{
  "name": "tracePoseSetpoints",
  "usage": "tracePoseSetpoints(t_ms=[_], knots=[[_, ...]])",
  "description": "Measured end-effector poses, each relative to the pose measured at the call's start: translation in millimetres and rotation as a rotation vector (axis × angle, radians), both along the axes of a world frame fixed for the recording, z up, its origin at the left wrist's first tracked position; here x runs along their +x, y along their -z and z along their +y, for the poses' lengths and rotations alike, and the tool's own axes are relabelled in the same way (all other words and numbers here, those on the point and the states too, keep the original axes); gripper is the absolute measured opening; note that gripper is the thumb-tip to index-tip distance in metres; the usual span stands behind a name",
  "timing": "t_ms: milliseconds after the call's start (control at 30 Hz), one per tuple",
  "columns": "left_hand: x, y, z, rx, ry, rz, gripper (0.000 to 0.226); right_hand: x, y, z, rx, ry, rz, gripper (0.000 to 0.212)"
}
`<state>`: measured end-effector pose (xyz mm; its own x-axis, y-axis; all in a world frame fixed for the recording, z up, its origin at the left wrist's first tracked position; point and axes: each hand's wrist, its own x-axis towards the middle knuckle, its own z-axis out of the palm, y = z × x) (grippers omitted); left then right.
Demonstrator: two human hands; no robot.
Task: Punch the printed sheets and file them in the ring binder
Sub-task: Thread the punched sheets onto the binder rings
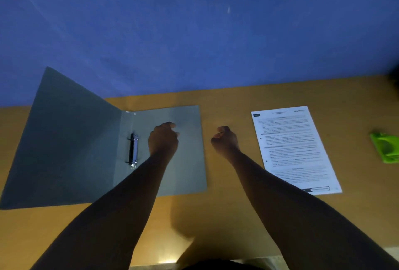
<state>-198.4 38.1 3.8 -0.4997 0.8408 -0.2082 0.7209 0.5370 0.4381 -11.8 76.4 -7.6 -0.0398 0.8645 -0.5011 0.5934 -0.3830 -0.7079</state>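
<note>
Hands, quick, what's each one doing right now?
Left hand: fingers curled shut, holding nothing, above the open ring binder.
Right hand: fingers curled shut, empty, over the table.

No legible text

Printed lines, headings and a dark logo patch are showing on the printed sheet (293, 148) lying on the worktop (237, 101), but everything is blurring beyond reading.
</note>
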Motion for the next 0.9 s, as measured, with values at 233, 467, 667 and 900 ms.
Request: tracePoseSetpoints(t_ms=[233, 467, 667, 900], knots=[[84, 0, 6, -0.019, 0.081, -0.016, 0.026, 84, -5, -1, 0.015, 0.103, -0.050, 0.044], [146, 5, 5, -0.052, 0.166, -0.043, 0.026, 149, -8, -5, 0.041, 0.164, -0.110, 0.044], [190, 8, -1, -0.085, 0.130, -0.166, 0.028, 190, -9, -12, 0.044, 0.169, -0.194, 0.046], [231, 15, 2, -0.222, 0.163, -0.247, 0.047, 224, -8, -22, -0.006, 0.121, -0.273, 0.052]])
